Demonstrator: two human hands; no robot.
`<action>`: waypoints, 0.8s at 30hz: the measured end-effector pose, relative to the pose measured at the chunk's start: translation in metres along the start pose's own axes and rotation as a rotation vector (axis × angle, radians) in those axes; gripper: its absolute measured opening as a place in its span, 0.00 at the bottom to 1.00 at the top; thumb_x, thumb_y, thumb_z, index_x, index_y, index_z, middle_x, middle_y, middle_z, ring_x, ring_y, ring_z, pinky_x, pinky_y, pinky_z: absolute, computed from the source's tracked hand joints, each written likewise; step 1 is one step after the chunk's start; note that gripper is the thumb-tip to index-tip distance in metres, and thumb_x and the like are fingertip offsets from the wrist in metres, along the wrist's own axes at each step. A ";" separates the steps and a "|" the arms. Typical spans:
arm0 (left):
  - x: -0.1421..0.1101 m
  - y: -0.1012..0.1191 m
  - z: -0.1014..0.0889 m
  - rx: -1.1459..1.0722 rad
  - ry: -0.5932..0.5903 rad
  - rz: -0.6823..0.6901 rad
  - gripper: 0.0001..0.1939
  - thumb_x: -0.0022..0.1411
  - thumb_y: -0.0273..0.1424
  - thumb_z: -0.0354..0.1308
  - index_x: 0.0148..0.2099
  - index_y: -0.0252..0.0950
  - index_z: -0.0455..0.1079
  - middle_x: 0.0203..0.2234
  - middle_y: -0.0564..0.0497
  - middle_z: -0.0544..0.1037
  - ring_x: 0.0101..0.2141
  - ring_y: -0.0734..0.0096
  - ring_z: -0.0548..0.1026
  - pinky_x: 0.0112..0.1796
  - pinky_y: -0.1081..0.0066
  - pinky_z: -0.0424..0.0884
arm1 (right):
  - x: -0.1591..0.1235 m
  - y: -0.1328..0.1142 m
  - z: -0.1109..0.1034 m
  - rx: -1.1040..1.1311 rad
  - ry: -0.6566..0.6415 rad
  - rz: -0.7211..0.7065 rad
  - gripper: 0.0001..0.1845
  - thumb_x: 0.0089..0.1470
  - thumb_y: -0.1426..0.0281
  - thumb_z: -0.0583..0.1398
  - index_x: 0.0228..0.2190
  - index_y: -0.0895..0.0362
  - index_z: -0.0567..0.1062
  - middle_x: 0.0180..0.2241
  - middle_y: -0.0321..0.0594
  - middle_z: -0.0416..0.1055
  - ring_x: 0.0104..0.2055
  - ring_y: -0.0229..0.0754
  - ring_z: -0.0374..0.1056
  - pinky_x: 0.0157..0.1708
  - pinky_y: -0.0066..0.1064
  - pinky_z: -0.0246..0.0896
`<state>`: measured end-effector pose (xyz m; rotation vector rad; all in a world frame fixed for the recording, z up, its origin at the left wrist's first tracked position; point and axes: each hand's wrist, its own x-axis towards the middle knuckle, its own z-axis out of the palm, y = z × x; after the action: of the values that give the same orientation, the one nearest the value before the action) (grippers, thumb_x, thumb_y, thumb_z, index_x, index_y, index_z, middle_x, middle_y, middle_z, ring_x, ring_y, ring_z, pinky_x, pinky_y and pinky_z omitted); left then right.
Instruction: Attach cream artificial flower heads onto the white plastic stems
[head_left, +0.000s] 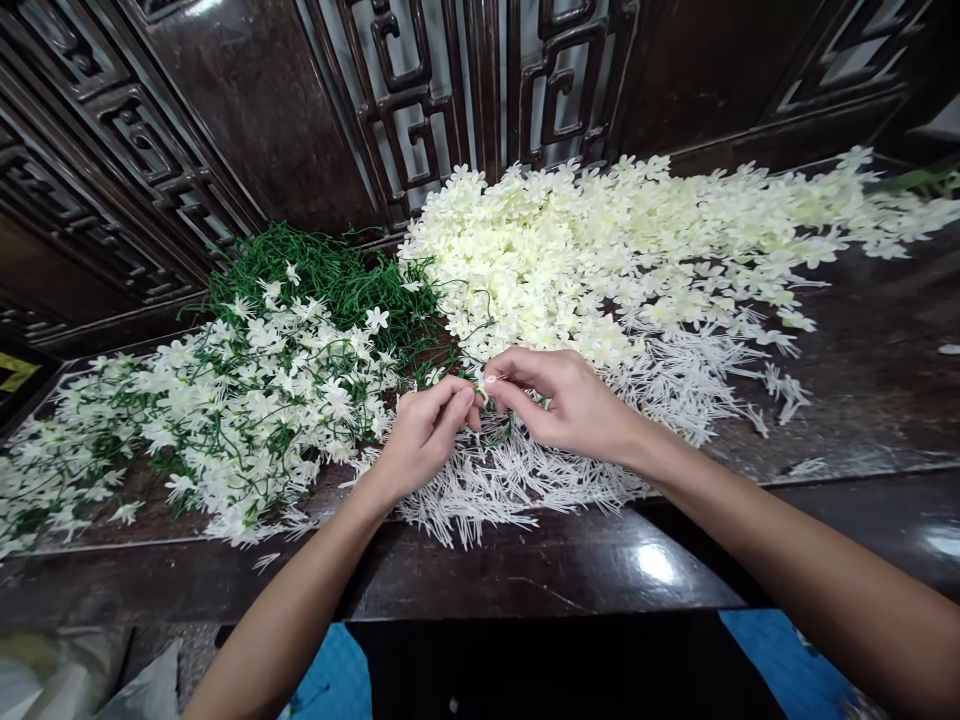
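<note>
My left hand and my right hand meet above the middle of the wooden bench. Between their fingertips is a small artificial flower, white with a bit of green; the fingers cover most of it. Both hands are closed in a pinch on it. Below and right of them spreads a pile of thin white stamens. Just behind the hands lies a heap of loose cream-white petal blossoms. To the left are flowers on green stems, and behind these a tangle of bare green stems.
The dark wooden bench has a front edge close to my body. A carved wooden backrest rises behind the heaps. Pale plastic bags lie on the floor at lower left. Blue fabric shows below the bench edge.
</note>
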<state>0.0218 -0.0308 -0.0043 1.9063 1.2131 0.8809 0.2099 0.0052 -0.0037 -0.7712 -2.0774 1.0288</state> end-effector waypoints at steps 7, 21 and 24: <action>0.000 -0.003 0.002 -0.019 -0.003 0.006 0.13 0.70 0.34 0.46 0.34 0.37 0.67 0.24 0.52 0.74 0.24 0.74 0.69 0.24 0.72 0.62 | -0.001 0.001 0.003 -0.007 -0.002 -0.017 0.08 0.62 0.70 0.53 0.34 0.58 0.71 0.30 0.40 0.72 0.29 0.39 0.67 0.27 0.34 0.63; -0.001 -0.003 0.003 0.060 0.014 0.066 0.13 0.69 0.30 0.47 0.35 0.38 0.70 0.23 0.53 0.76 0.15 0.80 0.59 0.18 0.74 0.56 | -0.003 0.002 0.007 -0.035 0.008 -0.023 0.08 0.61 0.71 0.52 0.34 0.56 0.71 0.28 0.39 0.73 0.23 0.36 0.65 0.18 0.30 0.62; -0.001 -0.003 0.003 0.099 0.024 0.096 0.12 0.69 0.28 0.46 0.37 0.38 0.71 0.24 0.53 0.76 0.17 0.79 0.63 0.20 0.74 0.60 | -0.003 0.003 0.008 -0.029 0.010 -0.037 0.08 0.61 0.70 0.52 0.33 0.55 0.71 0.29 0.39 0.74 0.23 0.36 0.66 0.18 0.31 0.63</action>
<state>0.0224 -0.0318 -0.0086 2.0528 1.2074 0.9111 0.2057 0.0009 -0.0103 -0.7481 -2.0949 0.9747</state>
